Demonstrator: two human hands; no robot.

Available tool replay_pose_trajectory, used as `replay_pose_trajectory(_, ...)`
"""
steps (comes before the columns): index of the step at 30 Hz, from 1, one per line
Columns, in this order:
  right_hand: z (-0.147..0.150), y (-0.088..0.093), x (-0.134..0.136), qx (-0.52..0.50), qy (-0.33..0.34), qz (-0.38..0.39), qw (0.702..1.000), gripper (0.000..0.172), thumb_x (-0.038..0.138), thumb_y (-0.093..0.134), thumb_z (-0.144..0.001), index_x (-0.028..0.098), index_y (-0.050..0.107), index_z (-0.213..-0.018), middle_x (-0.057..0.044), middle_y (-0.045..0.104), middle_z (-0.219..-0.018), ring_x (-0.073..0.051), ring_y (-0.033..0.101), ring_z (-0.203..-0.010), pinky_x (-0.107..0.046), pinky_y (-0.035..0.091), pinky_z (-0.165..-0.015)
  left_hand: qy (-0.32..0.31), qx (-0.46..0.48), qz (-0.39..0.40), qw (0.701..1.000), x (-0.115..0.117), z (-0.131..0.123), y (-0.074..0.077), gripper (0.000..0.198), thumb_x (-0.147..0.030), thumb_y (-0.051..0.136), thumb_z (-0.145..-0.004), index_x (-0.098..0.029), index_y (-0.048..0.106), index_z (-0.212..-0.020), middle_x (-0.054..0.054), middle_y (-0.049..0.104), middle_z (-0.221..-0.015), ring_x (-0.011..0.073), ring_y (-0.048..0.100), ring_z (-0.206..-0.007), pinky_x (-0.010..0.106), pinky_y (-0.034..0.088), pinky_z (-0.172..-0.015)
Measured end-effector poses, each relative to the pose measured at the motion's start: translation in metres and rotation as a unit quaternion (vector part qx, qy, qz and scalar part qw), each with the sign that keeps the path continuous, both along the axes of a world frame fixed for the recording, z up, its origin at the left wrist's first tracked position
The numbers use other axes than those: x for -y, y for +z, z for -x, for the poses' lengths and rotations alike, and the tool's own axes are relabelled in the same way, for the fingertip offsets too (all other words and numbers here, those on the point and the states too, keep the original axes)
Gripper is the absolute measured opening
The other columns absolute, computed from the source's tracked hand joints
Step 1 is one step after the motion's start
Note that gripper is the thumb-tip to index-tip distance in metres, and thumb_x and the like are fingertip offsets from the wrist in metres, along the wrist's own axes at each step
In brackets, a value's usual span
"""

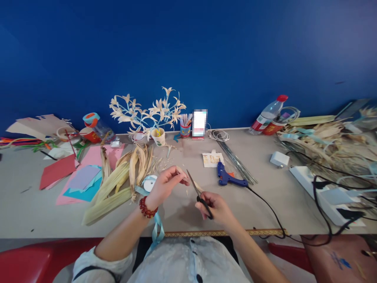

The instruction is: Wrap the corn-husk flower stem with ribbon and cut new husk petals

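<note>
My left hand (167,182), with a red bead bracelet at the wrist, is closed in a pinch over the middle of the table. A small pale piece, perhaps corn husk, shows at its fingertips, mostly hidden. My right hand (218,210) grips black-handled scissors (194,184), their blades pointing up and left beside the left fingertips. Dried corn husks (113,184) lie left of my left hand. Near its wrist sits a roll of light blue ribbon (150,182), and a ribbon tail (158,232) hangs over the table's front edge. Small husk scraps are scattered by my hands.
Behind stand husk flowers in a paper cup (158,137), a pen cup (185,130) and a phone (199,124). A blue glue gun (229,177), wires (238,163) and a power strip (315,194) lie right. Coloured paper (57,171) is left; a bottle (268,114) leans at the back.
</note>
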State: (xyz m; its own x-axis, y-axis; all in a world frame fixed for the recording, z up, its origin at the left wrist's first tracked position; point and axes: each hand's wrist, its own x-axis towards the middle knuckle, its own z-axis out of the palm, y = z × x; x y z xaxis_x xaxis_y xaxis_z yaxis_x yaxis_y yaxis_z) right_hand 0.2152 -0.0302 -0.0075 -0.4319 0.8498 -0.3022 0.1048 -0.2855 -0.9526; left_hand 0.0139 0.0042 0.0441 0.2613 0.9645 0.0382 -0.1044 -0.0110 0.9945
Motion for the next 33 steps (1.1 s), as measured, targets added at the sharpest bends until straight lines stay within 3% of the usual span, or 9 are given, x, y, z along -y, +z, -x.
replay_pose_trajectory(5, -0.001, 0.005, -0.010, 0.001, 0.014, -0.060, 0.998, 0.051, 0.070, 0.061, -0.073, 0.021, 0.046, -0.070, 0.001, 0.057, -0.060, -0.013, 0.051, -0.057, -0.025, 0.037, -0.056, 0.040, -0.064, -0.043, 0.996, -0.015, 0.007, -0.013, 0.021, -0.034, 0.053, -0.090, -0.017, 0.062, -0.081, 0.004, 0.066, -0.082, 0.0180, 0.063, -0.078, 0.032, 0.049, -0.080)
replay_pose_trajectory(11, 0.000, 0.006, -0.019, 0.005, 0.031, -0.081, 0.996, 0.049, 0.067, 0.061, -0.075, 0.020, 0.045, -0.071, 0.002, 0.053, -0.062, -0.013, 0.049, -0.059, -0.024, 0.036, -0.056, 0.089, -0.198, -0.136, 0.967, -0.026, 0.021, -0.015, 0.023, -0.033, 0.053, -0.089, -0.017, 0.068, -0.081, 0.005, 0.069, -0.086, 0.0198, 0.060, -0.086, 0.033, 0.044, -0.086)
replay_pose_trajectory(15, 0.000, 0.007, -0.027, 0.017, 0.032, -0.102, 0.994, 0.048, 0.065, 0.060, -0.077, 0.020, 0.045, -0.071, 0.003, 0.051, -0.061, -0.011, 0.046, -0.057, -0.023, 0.033, -0.053, 0.093, -0.160, -0.105, 0.977, -0.031, 0.026, -0.015, 0.023, -0.035, 0.057, -0.086, -0.016, 0.069, -0.080, 0.005, 0.069, -0.085, 0.0189, 0.061, -0.083, 0.030, 0.045, -0.081)
replay_pose_trajectory(22, 0.007, 0.006, -0.040, 0.027, 0.028, -0.105, 0.994, 0.049, 0.066, 0.063, -0.075, 0.020, 0.046, -0.071, 0.003, 0.054, -0.060, -0.012, 0.049, -0.056, -0.023, 0.033, -0.053, 0.165, -0.068, -0.064, 0.982, -0.041, 0.030, -0.022, 0.018, -0.034, 0.066, -0.079, -0.016, 0.064, -0.080, 0.002, 0.066, -0.075, 0.0153, 0.060, -0.075, 0.027, 0.045, -0.075)
replay_pose_trajectory(27, 0.016, 0.009, -0.042, 0.014, 0.031, -0.084, 0.996, 0.052, 0.067, 0.066, -0.070, 0.019, 0.047, -0.071, 0.003, 0.056, -0.060, -0.012, 0.052, -0.055, -0.023, 0.037, -0.054, 0.175, -0.044, -0.080, 0.980, -0.029, 0.028, -0.009, 0.014, -0.031, 0.063, -0.082, -0.017, 0.062, -0.079, 0.002, 0.063, -0.076, 0.0154, 0.058, -0.077, 0.028, 0.044, -0.077)
replay_pose_trajectory(33, 0.022, 0.026, -0.026, -0.016, 0.059, -0.061, 0.996, 0.052, 0.067, 0.068, -0.069, 0.019, 0.048, -0.070, 0.004, 0.052, -0.058, -0.011, 0.046, -0.054, -0.021, 0.033, -0.050, 0.082, -0.022, -0.062, 0.994, 0.002, 0.016, 0.014, 0.015, -0.030, 0.058, -0.087, -0.018, 0.062, -0.078, 0.003, 0.061, -0.078, 0.0166, 0.056, -0.079, 0.029, 0.043, -0.078)
